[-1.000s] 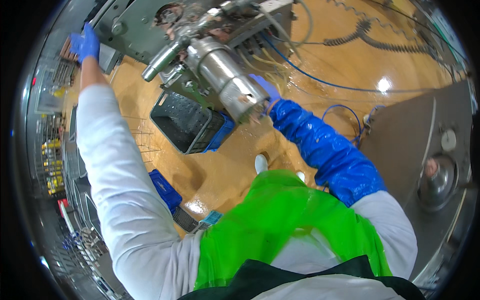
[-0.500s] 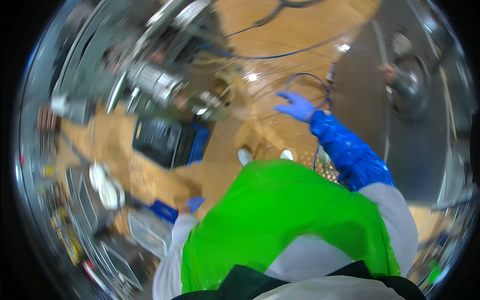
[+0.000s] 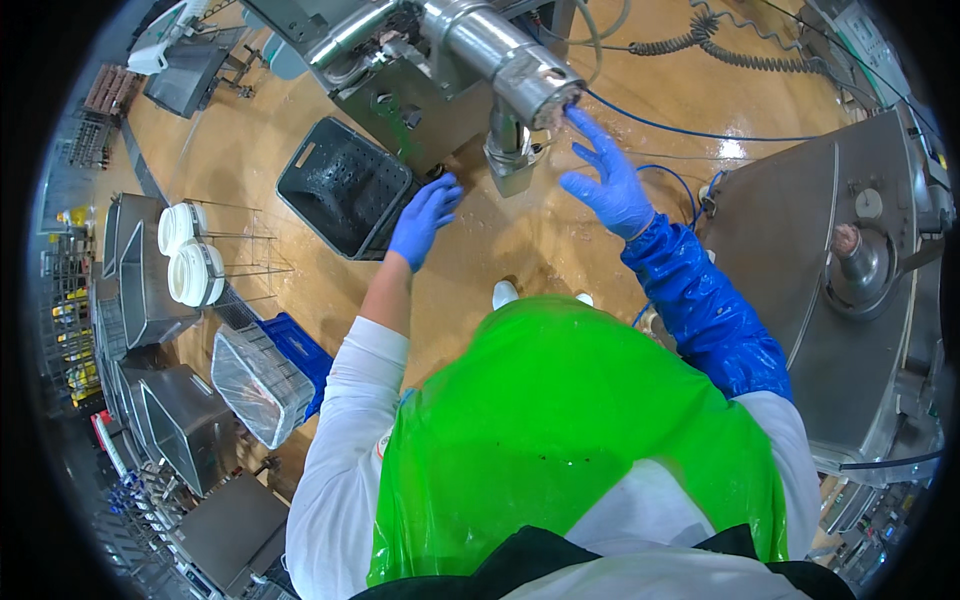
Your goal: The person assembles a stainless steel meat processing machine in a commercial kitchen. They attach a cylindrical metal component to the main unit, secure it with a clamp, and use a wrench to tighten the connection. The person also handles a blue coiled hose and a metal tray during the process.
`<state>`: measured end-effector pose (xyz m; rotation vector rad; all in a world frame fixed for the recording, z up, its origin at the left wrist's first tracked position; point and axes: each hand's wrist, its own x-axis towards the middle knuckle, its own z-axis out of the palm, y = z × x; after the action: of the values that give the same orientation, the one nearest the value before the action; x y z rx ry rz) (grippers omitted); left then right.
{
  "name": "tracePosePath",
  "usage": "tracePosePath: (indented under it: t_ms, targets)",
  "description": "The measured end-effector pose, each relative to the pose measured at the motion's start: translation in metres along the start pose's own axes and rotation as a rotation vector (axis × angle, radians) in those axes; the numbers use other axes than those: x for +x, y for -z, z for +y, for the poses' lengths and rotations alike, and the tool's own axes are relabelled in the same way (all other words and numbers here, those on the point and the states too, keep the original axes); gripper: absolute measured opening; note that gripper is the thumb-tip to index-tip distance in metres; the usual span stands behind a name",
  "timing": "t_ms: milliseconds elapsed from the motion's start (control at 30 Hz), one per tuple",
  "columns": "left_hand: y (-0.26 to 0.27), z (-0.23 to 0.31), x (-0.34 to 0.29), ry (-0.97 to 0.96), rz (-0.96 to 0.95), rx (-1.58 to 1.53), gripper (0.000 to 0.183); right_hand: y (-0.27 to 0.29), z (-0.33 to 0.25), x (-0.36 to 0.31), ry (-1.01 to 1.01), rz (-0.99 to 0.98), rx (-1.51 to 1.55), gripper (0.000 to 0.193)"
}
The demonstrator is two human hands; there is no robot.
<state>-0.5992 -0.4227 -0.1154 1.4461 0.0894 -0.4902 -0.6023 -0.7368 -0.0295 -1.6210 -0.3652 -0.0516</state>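
Half a second ago the left hand hung low by the blue crate and the right hand was spread out over the wet floor; now both are raised toward the steel nozzle [image 3: 528, 75]. The right hand [image 3: 608, 180] is open, fingers splayed, its fingertips touching or nearly touching the nozzle's mouth — holding nothing. The left hand [image 3: 424, 218] is open too, fingers loosely extended and empty, just below and left of the nozzle, beside the dark perforated crate [image 3: 345, 186].
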Motion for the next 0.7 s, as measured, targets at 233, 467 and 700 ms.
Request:
tracePosePath:
  t_ms: [233,467,700]
  targets:
    - [-0.096,0.069,0.018,0.004,-0.23,-0.408,0.062,-0.019,0.013,0.027,-0.107,0.051,0.101,0.077]
    - [-0.118,0.086,0.035,0.092,-0.221,-0.766,0.075,-0.015,0.002,0.063,-0.42,-0.031,0.635,0.061]
    - [-0.142,0.084,0.037,0.108,-0.157,-0.863,0.074,0.004,0.03,0.068,-0.516,-0.12,0.706,0.038]
